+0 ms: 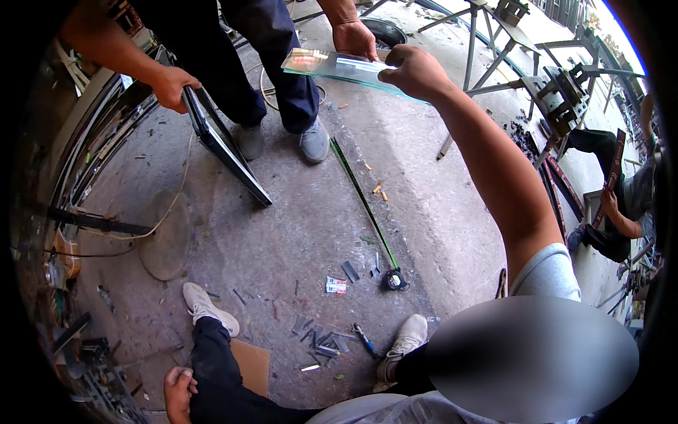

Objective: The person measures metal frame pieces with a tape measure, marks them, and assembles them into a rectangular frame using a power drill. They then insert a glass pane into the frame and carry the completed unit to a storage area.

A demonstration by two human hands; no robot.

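Note:
My right hand (421,73) stretches far forward and pinches the right end of a clear, green-edged glass pane (311,65). Another person's hand (355,39) touches the far edge of the same pane, so both of us have hold of it above the floor. That person's other hand (173,88) grips a dark rectangular frame (229,157), tilted with its lower corner close to the floor. My left hand (181,390) rests by my left knee, fingers curled in, with nothing visible in it.
A tape measure (394,279) lies on the concrete with its green blade extended. Dark offcuts (321,340), a blue-handled tool (365,340) and cardboard (251,367) lie near my feet. Metal stands (487,42) and another worker (621,205) are at right; long profiles (92,152) crowd the left.

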